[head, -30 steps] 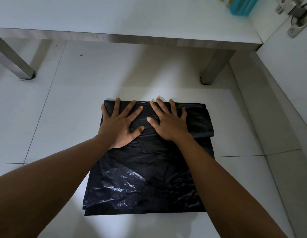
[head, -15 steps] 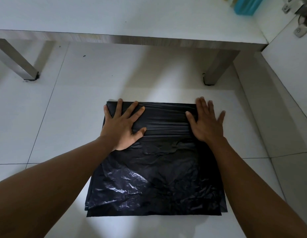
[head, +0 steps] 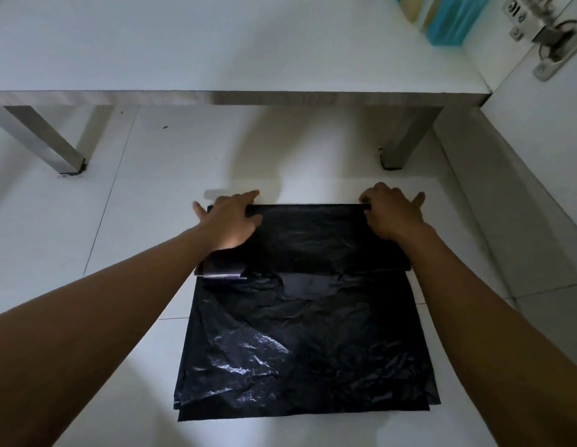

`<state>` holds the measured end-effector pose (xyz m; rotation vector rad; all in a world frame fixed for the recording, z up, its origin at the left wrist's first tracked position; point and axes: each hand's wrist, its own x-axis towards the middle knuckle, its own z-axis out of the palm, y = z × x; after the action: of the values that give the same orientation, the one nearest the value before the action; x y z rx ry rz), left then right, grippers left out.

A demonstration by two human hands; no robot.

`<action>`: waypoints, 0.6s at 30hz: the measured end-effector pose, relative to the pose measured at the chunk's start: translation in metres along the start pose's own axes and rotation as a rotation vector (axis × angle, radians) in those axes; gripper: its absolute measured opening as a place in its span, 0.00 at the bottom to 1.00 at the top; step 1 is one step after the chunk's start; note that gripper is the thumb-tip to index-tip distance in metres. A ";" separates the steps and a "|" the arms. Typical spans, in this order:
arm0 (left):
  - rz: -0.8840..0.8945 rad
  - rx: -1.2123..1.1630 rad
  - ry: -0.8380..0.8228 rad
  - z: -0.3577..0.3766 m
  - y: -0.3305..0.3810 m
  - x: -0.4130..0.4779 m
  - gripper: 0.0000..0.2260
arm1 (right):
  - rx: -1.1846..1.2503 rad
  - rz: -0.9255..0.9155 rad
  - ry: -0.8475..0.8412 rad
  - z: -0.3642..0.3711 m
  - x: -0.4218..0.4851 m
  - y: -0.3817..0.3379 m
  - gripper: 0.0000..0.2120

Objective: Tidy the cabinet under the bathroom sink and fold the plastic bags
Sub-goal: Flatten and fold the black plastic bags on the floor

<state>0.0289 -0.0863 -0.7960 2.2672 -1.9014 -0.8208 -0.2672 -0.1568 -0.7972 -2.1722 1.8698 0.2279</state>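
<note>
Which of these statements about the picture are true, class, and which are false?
1. The black plastic bag lies on the tiled floor. True.
2. Only one hand touches the bag. False: the left hand and the right hand both grip its far edge.
3. A metal hinge shows at upper right. True.
4. A teal item sits on the floor beside the bag. False: the teal item stands on the cabinet shelf.

The blue container point(head: 455, 21) is cut off at the top; the bag's point(head: 306, 333) far corners are covered by the left hand point(head: 230, 221) and right hand point(head: 393, 214).
</note>
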 end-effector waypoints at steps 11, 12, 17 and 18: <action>0.048 0.412 0.121 -0.027 0.011 0.016 0.11 | -0.024 -0.048 -0.015 -0.036 0.015 -0.011 0.08; 0.050 0.371 0.183 -0.033 0.010 0.016 0.11 | 0.006 -0.039 0.041 -0.042 0.015 -0.016 0.08; 0.072 0.244 0.479 -0.069 0.010 0.013 0.10 | 0.036 -0.125 0.335 -0.068 0.020 -0.028 0.07; 0.083 0.225 0.514 -0.076 0.010 0.009 0.10 | 0.064 -0.155 0.376 -0.072 0.019 -0.028 0.06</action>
<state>0.0538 -0.1187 -0.7302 2.2055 -1.8845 0.0028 -0.2401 -0.1924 -0.7312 -2.4303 1.8411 -0.2868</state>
